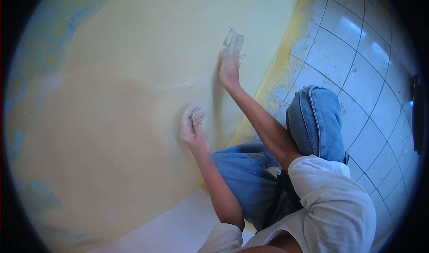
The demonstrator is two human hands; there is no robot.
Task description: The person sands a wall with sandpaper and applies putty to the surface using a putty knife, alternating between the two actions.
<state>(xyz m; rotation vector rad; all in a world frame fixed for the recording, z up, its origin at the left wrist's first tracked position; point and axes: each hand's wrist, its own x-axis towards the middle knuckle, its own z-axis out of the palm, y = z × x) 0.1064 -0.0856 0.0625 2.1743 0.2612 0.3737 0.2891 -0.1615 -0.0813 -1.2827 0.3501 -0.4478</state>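
A wall (134, 43), pale cream with a browner patch, fills the left and middle of the head view. My right hand (230, 67) lies along it with the fingers stretched upward, slightly blurred. Under those fingers is a small greyish sheet that looks like sandpaper (230, 36), its corner and edges sticking out. Lower and to the left, my left hand (192, 125) is closed beside the wall, the fingers curled in and the thumb bent toward them. White dust coats both hands. Whatever lies inside the left fingers is hidden.
White floor tiles (333, 52) with dust and crumbs run along the wall's foot, which has a yellow strip (272, 74). My bent knees in blue jeans (317, 123) are close to the wall. Blue-green patches (53, 38) mark its far left. A dark object (418, 114) stands at the right edge.
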